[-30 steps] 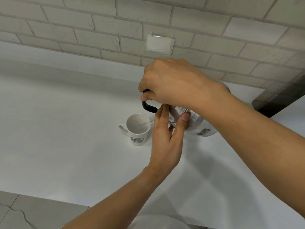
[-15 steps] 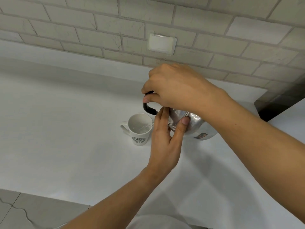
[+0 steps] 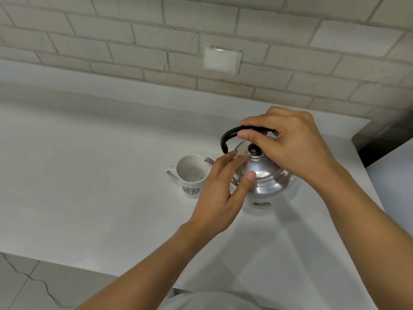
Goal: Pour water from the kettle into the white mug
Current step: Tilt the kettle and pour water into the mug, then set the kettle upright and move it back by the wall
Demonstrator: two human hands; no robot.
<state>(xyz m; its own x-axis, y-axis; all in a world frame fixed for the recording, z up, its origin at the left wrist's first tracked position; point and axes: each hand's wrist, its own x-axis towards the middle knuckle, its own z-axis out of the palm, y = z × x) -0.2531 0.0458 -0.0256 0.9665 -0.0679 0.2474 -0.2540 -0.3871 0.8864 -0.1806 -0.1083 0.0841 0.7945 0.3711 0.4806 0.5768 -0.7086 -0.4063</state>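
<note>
A shiny steel kettle [image 3: 267, 183] with a black handle and a black lid knob stands upright on the white counter [image 3: 89, 175]. Its short spout points left, almost over the rim of the white mug [image 3: 191, 175]. The mug sits just left of the kettle, its handle to the left, with water visible inside. My right hand [image 3: 288, 144] is closed around the top of the black handle. My left hand [image 3: 223, 193] rests flat against the kettle's left shoulder, fingers spread, thumb on the dome.
A tiled wall with a white socket cover [image 3: 222, 59] runs along the back. The counter's front edge [image 3: 67, 264] drops to a grey tiled floor. A dark gap [image 3: 384, 142] borders the counter at the right.
The kettle has swung from tilted over the mug back to upright and now stands on the counter. Both hands moved with it; the view shifted.
</note>
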